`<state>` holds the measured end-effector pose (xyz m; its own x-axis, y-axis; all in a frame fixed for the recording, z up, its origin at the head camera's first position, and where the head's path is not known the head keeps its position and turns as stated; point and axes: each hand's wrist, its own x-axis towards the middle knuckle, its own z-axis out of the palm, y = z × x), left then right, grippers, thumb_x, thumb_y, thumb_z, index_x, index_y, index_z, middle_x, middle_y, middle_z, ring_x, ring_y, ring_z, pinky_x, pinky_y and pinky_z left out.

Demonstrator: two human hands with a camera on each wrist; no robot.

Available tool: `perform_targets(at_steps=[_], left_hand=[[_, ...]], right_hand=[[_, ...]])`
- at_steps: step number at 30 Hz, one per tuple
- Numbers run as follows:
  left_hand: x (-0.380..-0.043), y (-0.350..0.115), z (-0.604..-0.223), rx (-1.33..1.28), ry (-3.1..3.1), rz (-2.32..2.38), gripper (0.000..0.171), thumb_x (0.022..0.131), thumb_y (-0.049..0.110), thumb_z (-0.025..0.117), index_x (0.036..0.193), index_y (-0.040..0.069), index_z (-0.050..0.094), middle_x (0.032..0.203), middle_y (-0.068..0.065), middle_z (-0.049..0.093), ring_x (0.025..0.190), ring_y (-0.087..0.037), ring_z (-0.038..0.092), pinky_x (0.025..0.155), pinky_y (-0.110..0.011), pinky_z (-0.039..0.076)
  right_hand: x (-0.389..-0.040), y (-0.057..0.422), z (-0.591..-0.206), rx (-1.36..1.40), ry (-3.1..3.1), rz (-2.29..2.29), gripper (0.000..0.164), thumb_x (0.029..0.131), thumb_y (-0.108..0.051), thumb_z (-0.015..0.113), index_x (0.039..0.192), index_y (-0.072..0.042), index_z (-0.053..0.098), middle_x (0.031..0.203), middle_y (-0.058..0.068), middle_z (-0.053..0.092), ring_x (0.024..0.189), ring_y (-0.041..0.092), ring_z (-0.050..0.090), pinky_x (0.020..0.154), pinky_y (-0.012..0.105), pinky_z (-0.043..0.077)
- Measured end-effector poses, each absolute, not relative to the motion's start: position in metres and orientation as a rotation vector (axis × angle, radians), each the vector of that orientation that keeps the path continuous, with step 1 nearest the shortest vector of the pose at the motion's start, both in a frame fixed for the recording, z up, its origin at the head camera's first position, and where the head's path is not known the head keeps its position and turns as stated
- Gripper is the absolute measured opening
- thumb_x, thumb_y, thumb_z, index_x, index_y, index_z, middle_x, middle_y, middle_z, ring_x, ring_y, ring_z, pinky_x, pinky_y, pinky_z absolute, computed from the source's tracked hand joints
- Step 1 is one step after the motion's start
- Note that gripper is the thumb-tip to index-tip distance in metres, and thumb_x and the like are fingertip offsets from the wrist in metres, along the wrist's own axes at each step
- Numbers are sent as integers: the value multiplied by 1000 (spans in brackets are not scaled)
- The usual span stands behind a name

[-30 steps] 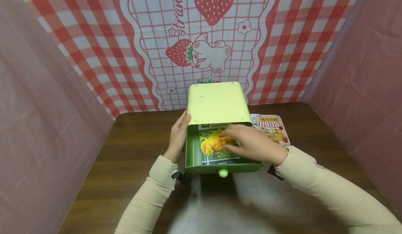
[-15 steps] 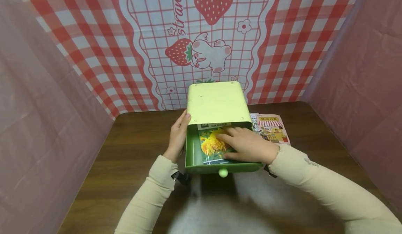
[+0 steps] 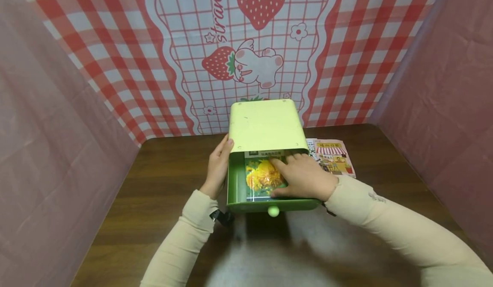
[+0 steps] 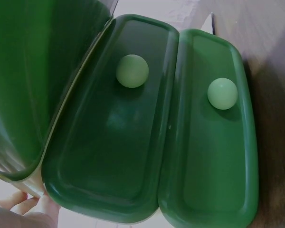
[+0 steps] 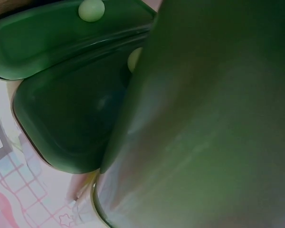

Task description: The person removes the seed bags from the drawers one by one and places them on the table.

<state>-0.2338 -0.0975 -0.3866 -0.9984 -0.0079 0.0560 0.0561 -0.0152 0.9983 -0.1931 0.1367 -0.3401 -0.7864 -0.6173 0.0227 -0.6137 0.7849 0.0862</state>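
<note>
In the head view, a pale-green cabinet [image 3: 265, 124] stands mid-table with its top drawer [image 3: 236, 184] pulled out. A flat packet [image 3: 262, 178] printed with yellow flowers lies in that drawer, its far end just under the cabinet's top. My right hand [image 3: 306, 178] reaches into the drawer's right side, fingers extended over the packet and thumb on its near right part. The right fingertips are partly hidden below the cabinet's front edge. My left hand [image 3: 218, 167] rests against the cabinet's left side, thumb by its front corner; in the left wrist view its fingers [image 4: 42, 209] touch that side.
Two lower drawers with round knobs [image 4: 132, 71] are pushed in. The open drawer's knob [image 3: 273, 211] faces me. A pink printed leaflet [image 3: 335, 156] lies right of the cabinet on the wooden table [image 3: 161, 201]. Behind hangs a strawberry-print cloth [image 3: 262, 4]; pink curtains [image 3: 435, 107] flank the table.
My right hand has moved down and forward onto the packet, its fingers farther under the cabinet's top edge. The packet has turned slightly and lies straighter. The left hand stays in place.
</note>
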Motion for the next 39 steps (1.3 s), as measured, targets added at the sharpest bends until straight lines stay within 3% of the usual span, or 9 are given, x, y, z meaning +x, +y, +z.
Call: perform_targets(at_steps=[5, 16, 28, 33, 39], left_hand=[[-242, -98, -399, -62, -2146, -2218, 55, 100, 51, 49, 150, 29, 40, 157, 5, 37, 146, -17, 31, 119, -40, 31], [-240, -98, -400, -43, -2135, -2210, 60, 95, 59, 52, 147, 33, 43, 154, 7, 41, 143, -14, 36, 116, -39, 37], [-240, -98, -399, -10, -2150, -2209, 64, 95, 59, 52, 150, 28, 40, 156, 5, 39, 142, -18, 38, 114, -41, 40], [-240, -97, -399, 1, -2135, -2218, 65, 94, 59, 53, 150, 27, 41, 155, 6, 40, 140, -16, 41, 112, -38, 41], [-241, -98, -400, -7, -2160, -2174, 61, 95, 59, 52, 149, 31, 42, 155, 7, 40, 144, -16, 35, 119, -39, 32]], right_hand=[[-194, 135, -340, 986, -2927, -113, 94, 73, -72, 69, 138, -6, 53, 91, 13, 67, 85, 31, 63, 81, 49, 52], [-197, 132, -340, 991, -2970, -81, 99, 73, -76, 66, 138, -3, 52, 99, 16, 69, 91, 32, 65, 83, 48, 54], [-197, 130, -340, 1002, -3024, 138, 94, 82, -62, 69, 150, -4, 39, 131, 22, 61, 116, 38, 60, 102, 53, 47], [-198, 129, -341, 1040, -3027, 231, 88, 84, -53, 71, 148, -2, 40, 135, 23, 58, 122, 40, 56, 107, 54, 43], [-199, 129, -341, 1057, -3070, 415, 86, 84, -43, 76, 151, -4, 37, 142, 23, 52, 129, 41, 50, 109, 54, 42]])
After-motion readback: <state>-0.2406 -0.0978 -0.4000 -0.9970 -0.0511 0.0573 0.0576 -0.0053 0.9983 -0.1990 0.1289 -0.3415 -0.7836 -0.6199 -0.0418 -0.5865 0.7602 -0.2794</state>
